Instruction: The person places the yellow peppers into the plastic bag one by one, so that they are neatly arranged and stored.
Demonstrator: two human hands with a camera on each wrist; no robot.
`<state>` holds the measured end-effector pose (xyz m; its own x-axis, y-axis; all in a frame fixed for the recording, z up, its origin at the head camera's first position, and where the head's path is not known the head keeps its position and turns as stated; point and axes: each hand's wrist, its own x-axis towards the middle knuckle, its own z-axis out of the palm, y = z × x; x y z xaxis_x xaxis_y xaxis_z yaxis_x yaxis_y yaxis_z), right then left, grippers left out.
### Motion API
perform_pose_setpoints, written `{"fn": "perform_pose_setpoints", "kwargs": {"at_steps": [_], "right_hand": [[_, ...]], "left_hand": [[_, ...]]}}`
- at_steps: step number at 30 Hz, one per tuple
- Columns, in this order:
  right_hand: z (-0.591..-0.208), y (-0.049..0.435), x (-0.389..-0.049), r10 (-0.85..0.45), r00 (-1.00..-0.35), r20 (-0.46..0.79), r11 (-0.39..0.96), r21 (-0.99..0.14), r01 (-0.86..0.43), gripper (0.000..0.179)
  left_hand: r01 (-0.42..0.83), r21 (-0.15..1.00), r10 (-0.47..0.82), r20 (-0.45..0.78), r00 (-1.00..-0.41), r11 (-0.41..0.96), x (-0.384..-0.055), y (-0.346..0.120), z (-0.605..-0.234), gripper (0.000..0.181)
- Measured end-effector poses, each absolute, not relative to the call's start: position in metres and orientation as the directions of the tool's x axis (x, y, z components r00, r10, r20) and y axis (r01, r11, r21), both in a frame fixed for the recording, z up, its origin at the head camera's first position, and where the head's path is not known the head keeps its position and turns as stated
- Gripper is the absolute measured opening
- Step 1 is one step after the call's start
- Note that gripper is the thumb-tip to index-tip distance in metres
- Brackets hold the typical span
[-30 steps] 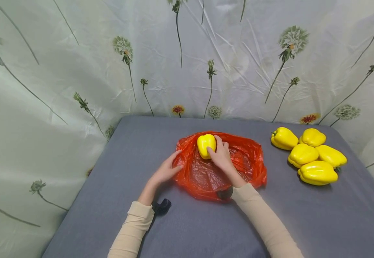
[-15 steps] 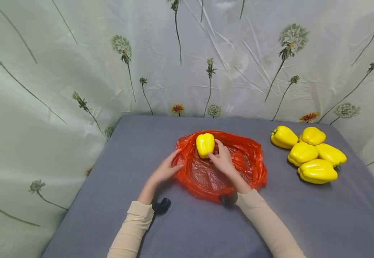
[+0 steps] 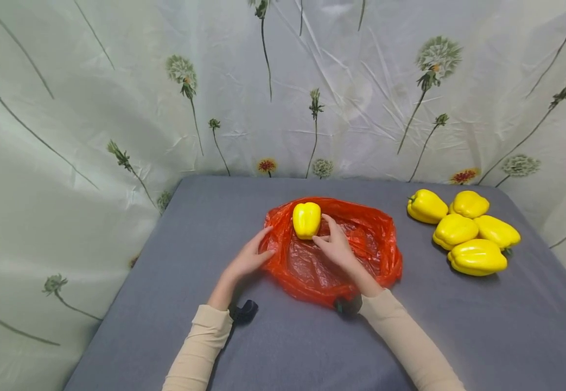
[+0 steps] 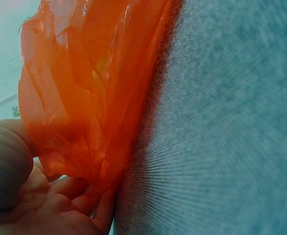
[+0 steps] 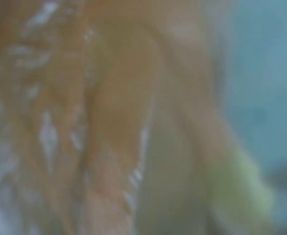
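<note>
A yellow bell pepper stands inside a red plastic bag, near its far left side. My right hand is over the bag's mouth, thumb and fingers spread beside the pepper's right side and holding nothing. At the bag's left edge, my left hand holds the plastic, with the thumb on one side and the fingers on the other. Close up in the left wrist view, the bag gathers between that hand's thumb and fingers. The right wrist view is badly blurred.
Several yellow bell peppers lie grouped at the right of the grey-covered table. A dark wrist-camera piece sits by the left wrist. A floral curtain hangs behind the table.
My right hand has let go of the bell pepper and drawn slightly away from it. The pepper stays in the bag. My left hand keeps its place at the bag's edge.
</note>
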<state>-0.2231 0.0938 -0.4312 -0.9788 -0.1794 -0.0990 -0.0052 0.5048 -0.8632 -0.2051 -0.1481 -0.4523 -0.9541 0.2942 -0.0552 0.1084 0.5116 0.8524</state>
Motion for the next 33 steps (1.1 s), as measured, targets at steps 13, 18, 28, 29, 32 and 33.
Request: {"fn": "perform_pose_setpoints", "kwargs": {"at_steps": [13, 18, 28, 29, 32, 33], "right_hand": [[-0.407, 0.128, -0.206, -0.152, -0.988, -0.02, 0.501, -0.863, -0.059, 0.068], [-0.399, 0.146, -0.196, -0.124, -0.991, 0.041, 0.499, -0.861, -0.098, 0.066], [-0.387, 0.188, -0.178, -0.058, -0.993, 0.099, 0.535, -0.837, -0.115, 0.063], [-0.386, 0.192, -0.176, -0.048, -0.994, 0.097, 0.547, -0.83, -0.108, 0.063], [-0.383, 0.207, -0.169, -0.02, -0.996, 0.089, 0.569, -0.818, -0.085, 0.063], [-0.382, 0.211, -0.167, -0.011, -0.996, 0.084, 0.577, -0.813, -0.075, 0.063]], "left_hand": [[0.097, 0.849, 0.278, -0.06, -0.959, 0.519, -0.203, -0.151, -0.451, 0.063], [0.113, 0.846, 0.286, -0.048, -0.957, 0.521, -0.205, -0.151, -0.453, 0.063], [0.081, 0.855, 0.273, -0.073, -0.959, 0.512, -0.203, -0.149, -0.452, 0.062], [0.08, 0.854, 0.273, -0.074, -0.959, 0.514, -0.203, -0.149, -0.451, 0.063], [0.073, 0.855, 0.272, -0.081, -0.959, 0.514, -0.203, -0.149, -0.451, 0.063], [0.071, 0.855, 0.271, -0.084, -0.959, 0.514, -0.203, -0.149, -0.451, 0.063]]}}
